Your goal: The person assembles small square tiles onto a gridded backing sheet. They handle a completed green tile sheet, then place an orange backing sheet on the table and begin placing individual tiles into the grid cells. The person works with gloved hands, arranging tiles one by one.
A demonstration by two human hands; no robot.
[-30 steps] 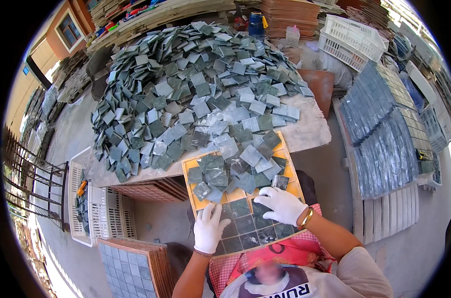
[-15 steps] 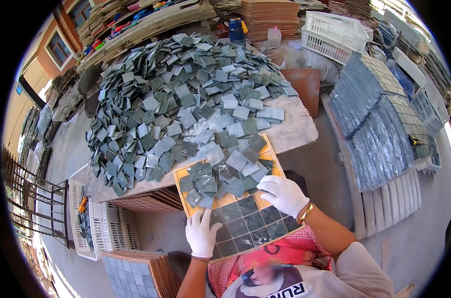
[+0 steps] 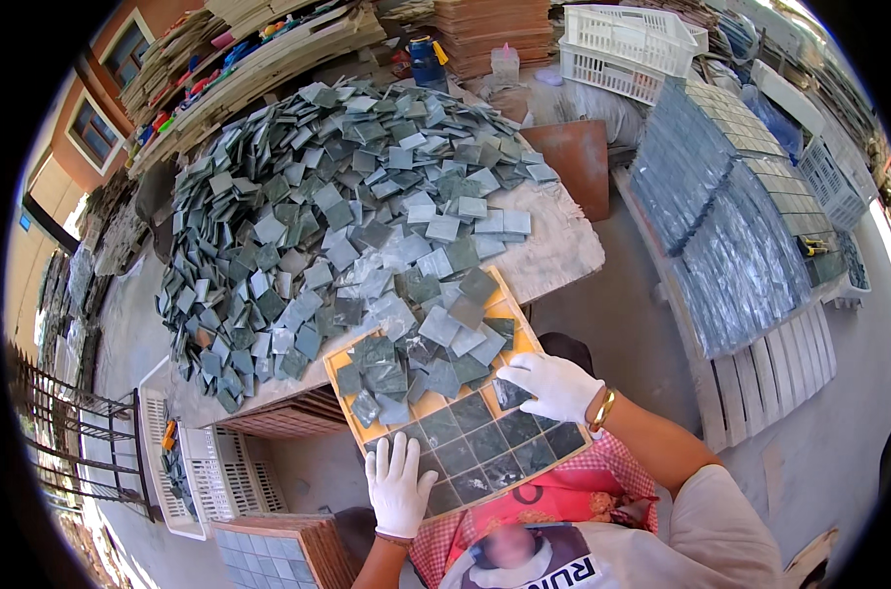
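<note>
A yellow tray [image 3: 332, 371] tilts across my lap, its near part filled with dark green square stone tiles [image 3: 485, 440] in tidy rows. More tiles [image 3: 386, 361] lie loose and overlapping on its far part. My left hand [image 3: 398, 481], in a white glove, rests with fingers spread over the tray's left edge and the nearest tiles. At the right side, my white-gloved right hand [image 3: 555, 387] has its fingers and thumb closed about a dark stone tile [image 3: 509, 395] at the far end of the rows. Part of that tile is covered by the fingers.
A large heap of loose tiles [image 3: 269, 226] covers the table [image 3: 563, 236] beyond the tray. White crates [image 3: 215, 456] stand at the left, near a stack of tiled boards [image 3: 259, 555]. On the right, a pallet [image 3: 769, 393] bears wrapped tile stacks [image 3: 740, 255].
The view has shifted slightly, and the tray appears a little farther left. My right hand has come down at the row's end with its fingers on a tile; my left hand's fingers have straightened.
</note>
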